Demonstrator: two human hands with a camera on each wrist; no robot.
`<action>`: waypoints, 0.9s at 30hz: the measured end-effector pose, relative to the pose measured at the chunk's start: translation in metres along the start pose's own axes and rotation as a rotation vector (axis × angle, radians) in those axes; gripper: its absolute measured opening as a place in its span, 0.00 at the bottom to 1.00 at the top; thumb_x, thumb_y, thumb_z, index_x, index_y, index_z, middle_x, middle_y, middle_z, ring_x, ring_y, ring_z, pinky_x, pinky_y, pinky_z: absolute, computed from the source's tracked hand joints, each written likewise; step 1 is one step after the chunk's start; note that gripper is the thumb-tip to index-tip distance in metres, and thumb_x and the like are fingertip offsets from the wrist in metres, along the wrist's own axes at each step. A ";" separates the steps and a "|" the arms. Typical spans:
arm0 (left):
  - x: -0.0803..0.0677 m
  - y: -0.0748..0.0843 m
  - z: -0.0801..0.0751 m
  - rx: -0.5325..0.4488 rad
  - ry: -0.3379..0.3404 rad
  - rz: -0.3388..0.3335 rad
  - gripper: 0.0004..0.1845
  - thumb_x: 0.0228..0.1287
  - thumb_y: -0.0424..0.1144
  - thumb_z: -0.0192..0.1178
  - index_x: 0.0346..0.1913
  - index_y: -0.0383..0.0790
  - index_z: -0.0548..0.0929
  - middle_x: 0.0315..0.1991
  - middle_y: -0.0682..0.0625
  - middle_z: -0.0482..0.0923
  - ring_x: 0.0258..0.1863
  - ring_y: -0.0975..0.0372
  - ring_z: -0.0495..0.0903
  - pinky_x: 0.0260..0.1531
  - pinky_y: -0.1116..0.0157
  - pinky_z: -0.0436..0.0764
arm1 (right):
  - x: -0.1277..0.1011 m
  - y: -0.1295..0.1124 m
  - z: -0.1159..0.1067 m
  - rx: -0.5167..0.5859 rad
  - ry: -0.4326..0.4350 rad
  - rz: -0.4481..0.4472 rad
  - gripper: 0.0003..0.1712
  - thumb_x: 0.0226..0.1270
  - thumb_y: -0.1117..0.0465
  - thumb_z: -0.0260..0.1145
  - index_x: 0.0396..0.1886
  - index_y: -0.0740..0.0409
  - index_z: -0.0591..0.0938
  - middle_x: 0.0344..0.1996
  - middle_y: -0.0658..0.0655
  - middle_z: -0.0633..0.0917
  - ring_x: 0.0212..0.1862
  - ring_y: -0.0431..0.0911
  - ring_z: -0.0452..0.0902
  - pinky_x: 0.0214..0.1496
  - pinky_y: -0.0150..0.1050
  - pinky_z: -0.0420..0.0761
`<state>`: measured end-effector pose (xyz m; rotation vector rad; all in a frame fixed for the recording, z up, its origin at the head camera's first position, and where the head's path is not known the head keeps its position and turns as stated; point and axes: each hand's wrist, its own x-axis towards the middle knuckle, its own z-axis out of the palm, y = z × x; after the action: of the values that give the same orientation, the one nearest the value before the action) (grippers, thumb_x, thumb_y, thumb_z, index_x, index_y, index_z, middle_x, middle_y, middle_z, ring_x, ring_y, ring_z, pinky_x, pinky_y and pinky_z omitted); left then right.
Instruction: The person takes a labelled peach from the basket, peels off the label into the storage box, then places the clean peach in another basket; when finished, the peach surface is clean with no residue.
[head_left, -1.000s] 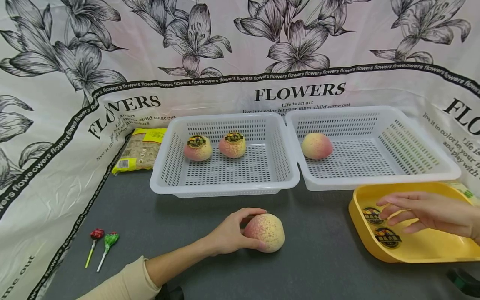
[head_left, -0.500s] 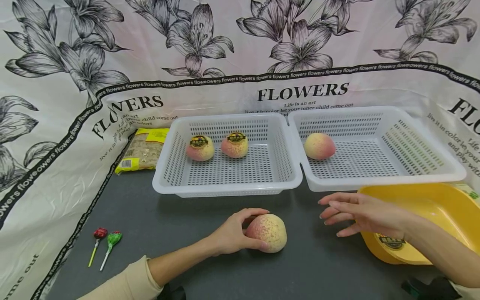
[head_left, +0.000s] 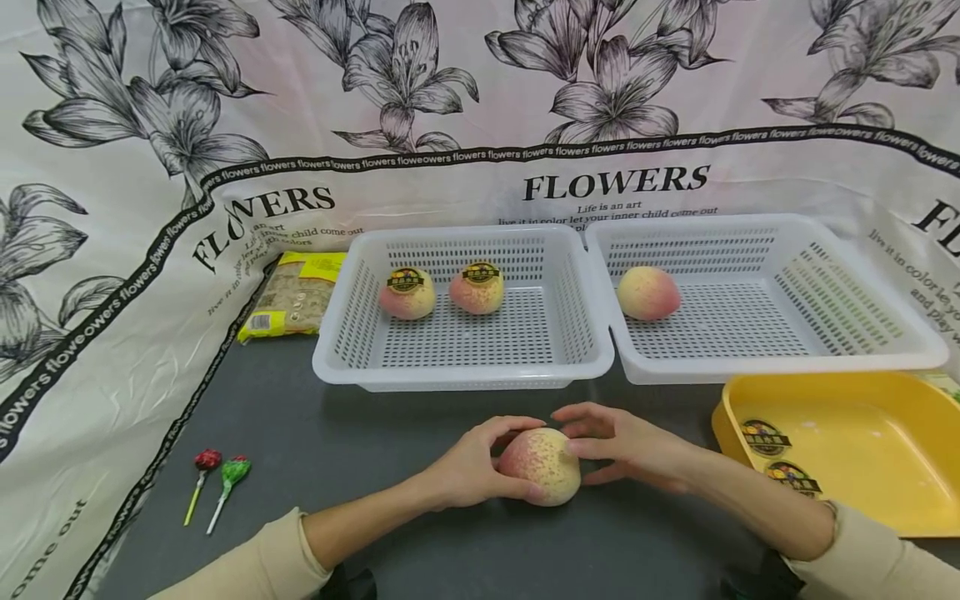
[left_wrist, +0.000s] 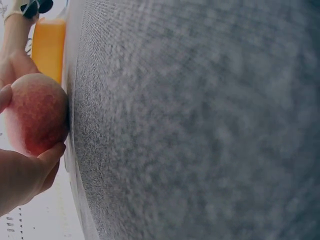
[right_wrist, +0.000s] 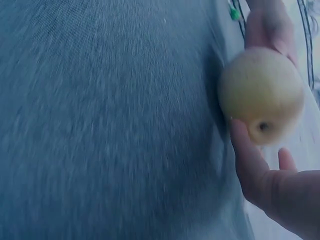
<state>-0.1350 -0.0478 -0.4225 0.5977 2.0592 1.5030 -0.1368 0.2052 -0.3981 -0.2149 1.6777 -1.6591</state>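
Near the front middle of the dark table, a pink and yellow peach (head_left: 551, 473) sits with no sticker showing on it. My left hand (head_left: 471, 468) holds it from the left, thumb in front and fingers behind. From the right, my right hand (head_left: 628, 446) reaches to the peach with spread, relaxed fingers, fingertips right at its side. The right wrist view shows the peach's small dark stem hollow (right_wrist: 263, 126) beside the right hand's finger. Two black and gold round stickers, an upper sticker (head_left: 765, 437) and a lower sticker (head_left: 793, 477), show on the yellow tray.
Behind stand a left white basket (head_left: 487, 379) with two stickered peaches and a right white basket (head_left: 780, 367) with one plain peach (head_left: 648, 293). The yellow tray (head_left: 885, 467) is at right. At left lie a red lollipop (head_left: 207, 460), a green lollipop (head_left: 235, 472) and a yellow bag (head_left: 294, 293).
My right hand has moved left from over the yellow tray to the peach's right side. The left hand keeps its hold, and the peach stays in place. The view has shifted slightly.
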 end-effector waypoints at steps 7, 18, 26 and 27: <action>0.001 0.001 0.001 -0.032 -0.004 0.017 0.36 0.51 0.38 0.74 0.64 0.49 0.72 0.56 0.55 0.68 0.54 0.61 0.70 0.44 0.68 0.77 | 0.010 0.004 0.014 -0.046 0.000 -0.024 0.42 0.62 0.61 0.69 0.69 0.64 0.57 0.58 0.65 0.69 0.53 0.54 0.72 0.49 0.50 0.77; -0.010 0.019 -0.024 0.102 0.002 0.105 0.32 0.63 0.41 0.65 0.68 0.44 0.66 0.63 0.49 0.64 0.63 0.54 0.65 0.59 0.61 0.67 | 0.012 0.004 0.018 -0.102 0.014 -0.039 0.38 0.61 0.61 0.70 0.67 0.67 0.63 0.57 0.63 0.72 0.53 0.54 0.72 0.48 0.49 0.78; -0.027 0.063 -0.078 -0.057 0.097 0.284 0.25 0.73 0.45 0.52 0.66 0.33 0.68 0.59 0.41 0.71 0.59 0.52 0.71 0.55 0.59 0.72 | 0.012 0.006 0.016 -0.111 -0.007 -0.060 0.37 0.62 0.60 0.69 0.67 0.67 0.63 0.56 0.63 0.72 0.53 0.53 0.72 0.49 0.48 0.78; -0.028 0.068 -0.086 -0.066 0.151 0.305 0.25 0.73 0.45 0.51 0.65 0.32 0.68 0.59 0.41 0.72 0.59 0.52 0.71 0.55 0.59 0.72 | 0.012 0.007 0.016 -0.110 -0.009 -0.061 0.37 0.62 0.60 0.69 0.67 0.67 0.63 0.56 0.63 0.72 0.53 0.53 0.71 0.49 0.48 0.78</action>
<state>-0.1647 -0.1084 -0.3322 0.8251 2.0914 1.8309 -0.1331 0.1862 -0.4068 -0.3298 1.7740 -1.6089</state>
